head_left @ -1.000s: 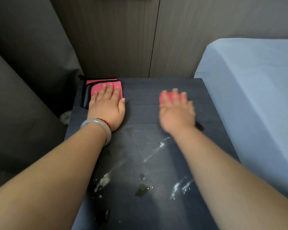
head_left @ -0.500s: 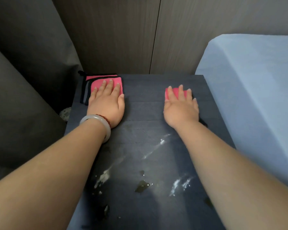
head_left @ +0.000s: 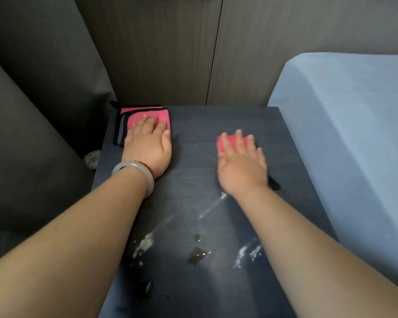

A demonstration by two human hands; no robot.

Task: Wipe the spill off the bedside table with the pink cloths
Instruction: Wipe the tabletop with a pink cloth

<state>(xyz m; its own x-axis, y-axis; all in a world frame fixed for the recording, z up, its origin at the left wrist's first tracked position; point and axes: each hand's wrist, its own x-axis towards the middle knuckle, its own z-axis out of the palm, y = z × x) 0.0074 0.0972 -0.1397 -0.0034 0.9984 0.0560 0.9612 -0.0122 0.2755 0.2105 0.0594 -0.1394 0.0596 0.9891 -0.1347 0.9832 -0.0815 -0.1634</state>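
A dark table is seen from above, set between a grey padded seat on the left and a bed covered in a pale blue sheet on the right, with wood-grain panels behind it.

At the far left corner of the table a folded pink cloth with dark edging is laid flat. The left hand is pressed on it, palm down and fingers stretched out straight; nothing is grasped, so its grip is released and flat. A pale bangle and a string of red beads are worn at that wrist.

Further right, near the middle of the far half, a second pink cloth is covered for the most part by the right hand. That hand is likewise laid flat with fingers spread, and its outline is blurred. No fingers are curled round the cloth; it is only pressed against the table.

The spill is found on the near half of the table, well apart from both cloths: a small dark puddle between the forearms, with pale streaks to its right and whitish smears to its left. A thin pale streak is also seen just below the right wrist.
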